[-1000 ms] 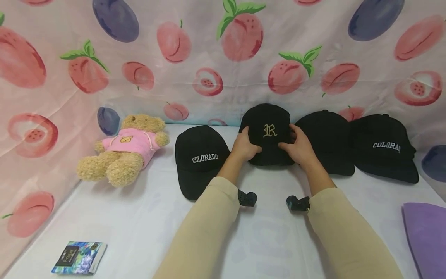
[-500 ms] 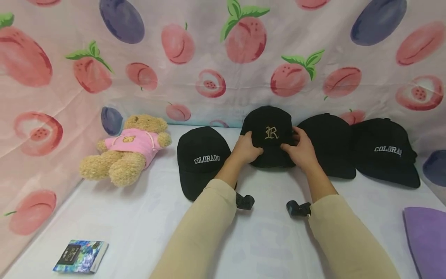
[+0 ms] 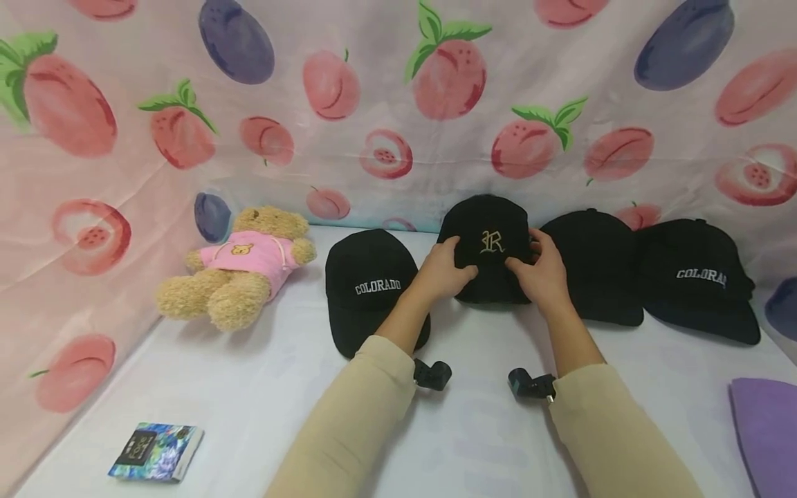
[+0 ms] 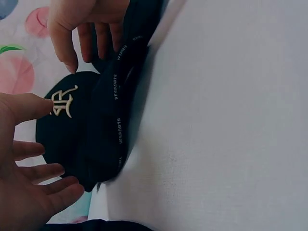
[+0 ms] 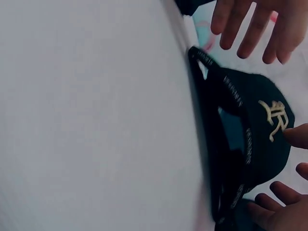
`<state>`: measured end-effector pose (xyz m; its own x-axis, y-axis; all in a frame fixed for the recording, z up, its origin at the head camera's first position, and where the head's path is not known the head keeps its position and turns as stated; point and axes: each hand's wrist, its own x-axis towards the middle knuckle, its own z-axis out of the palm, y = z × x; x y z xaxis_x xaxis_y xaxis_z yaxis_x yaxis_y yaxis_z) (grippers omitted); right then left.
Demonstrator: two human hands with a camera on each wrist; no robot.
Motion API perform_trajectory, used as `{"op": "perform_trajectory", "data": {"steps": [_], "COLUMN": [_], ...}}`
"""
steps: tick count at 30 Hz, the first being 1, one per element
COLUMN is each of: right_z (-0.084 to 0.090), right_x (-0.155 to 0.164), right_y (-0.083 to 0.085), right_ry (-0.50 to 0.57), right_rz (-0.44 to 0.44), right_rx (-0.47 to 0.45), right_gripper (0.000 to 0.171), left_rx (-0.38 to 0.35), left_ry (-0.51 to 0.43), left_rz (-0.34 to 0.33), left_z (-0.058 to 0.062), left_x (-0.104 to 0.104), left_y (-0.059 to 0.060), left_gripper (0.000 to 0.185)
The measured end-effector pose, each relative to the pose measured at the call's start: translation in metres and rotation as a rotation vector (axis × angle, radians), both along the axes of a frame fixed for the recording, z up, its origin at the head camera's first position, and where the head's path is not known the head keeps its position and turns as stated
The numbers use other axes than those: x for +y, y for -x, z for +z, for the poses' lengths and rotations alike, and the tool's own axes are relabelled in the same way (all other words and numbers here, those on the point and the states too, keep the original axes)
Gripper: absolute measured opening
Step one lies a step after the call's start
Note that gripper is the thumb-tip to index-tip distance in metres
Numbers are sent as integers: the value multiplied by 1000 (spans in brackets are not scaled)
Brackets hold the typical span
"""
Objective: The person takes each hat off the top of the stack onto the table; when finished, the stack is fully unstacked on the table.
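A black baseball cap [image 3: 482,259] with a gold letter R rests upright on the white table by the back cloth. My left hand [image 3: 443,271] is at its left side, and my right hand [image 3: 543,271] is at its right. In the left wrist view, the left hand [image 4: 31,192] has spread fingers beside the cap [image 4: 67,130], its thumb tip over the emblem. The right hand [image 5: 288,211] has similarly spread fingers beside the cap [image 5: 269,154] in the right wrist view. Whether the fingertips touch the fabric is hard to tell.
A black COLORADO cap [image 3: 373,266] lies left of the hands. To the right are a plain black cap [image 3: 591,266] and another COLORADO cap [image 3: 697,290]. A teddy bear [image 3: 245,256] in pink lies far left, a small book [image 3: 156,449] front left, a purple item [image 3: 766,429] right.
The head view has shifted slightly, so everything appears a little right and lower. Both hands stay around the R cap with almost no movement.
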<state>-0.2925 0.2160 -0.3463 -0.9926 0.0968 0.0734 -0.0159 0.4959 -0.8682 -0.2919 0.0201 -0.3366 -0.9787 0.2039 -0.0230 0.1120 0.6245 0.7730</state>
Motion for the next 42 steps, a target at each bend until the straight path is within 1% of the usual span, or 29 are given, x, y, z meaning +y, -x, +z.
{"op": "perform_trajectory", "data": {"steps": [6, 9, 12, 18, 23, 27, 31, 36, 42], "right_z": [7, 10, 12, 14, 17, 21, 24, 26, 29], "right_x": [-9, -15, -19, -26, -31, -37, -42, -49, -57], "right_y": [-10, -14, -16, -19, -22, -25, -28, -29, -32], "right_ry": [10, 16, 27, 44, 58, 100, 133, 153, 193], "right_rz": [4, 14, 17, 25, 21, 37, 48, 60, 72], "right_rx": [39, 63, 85, 110, 118, 115, 122, 133, 125], "right_gripper": [77, 75, 74, 72, 71, 71, 70, 68, 66], "left_rx": [58, 67, 74, 98, 128, 154, 171, 199, 233], "left_ry": [-61, -105, -141, -178, -190, -189, -193, -180, -154], "left_rz": [9, 21, 20, 30, 37, 41, 47, 61, 105], "left_z": [0, 1, 0, 3, 11, 20, 25, 28, 28], "left_x": [-4, -7, -9, -11, -15, -21, -28, -37, -52], "left_y": [-14, -23, -32, -46, -54, -60, -65, -69, -73], "left_gripper": [68, 67, 66, 65, 64, 64, 63, 63, 63]}}
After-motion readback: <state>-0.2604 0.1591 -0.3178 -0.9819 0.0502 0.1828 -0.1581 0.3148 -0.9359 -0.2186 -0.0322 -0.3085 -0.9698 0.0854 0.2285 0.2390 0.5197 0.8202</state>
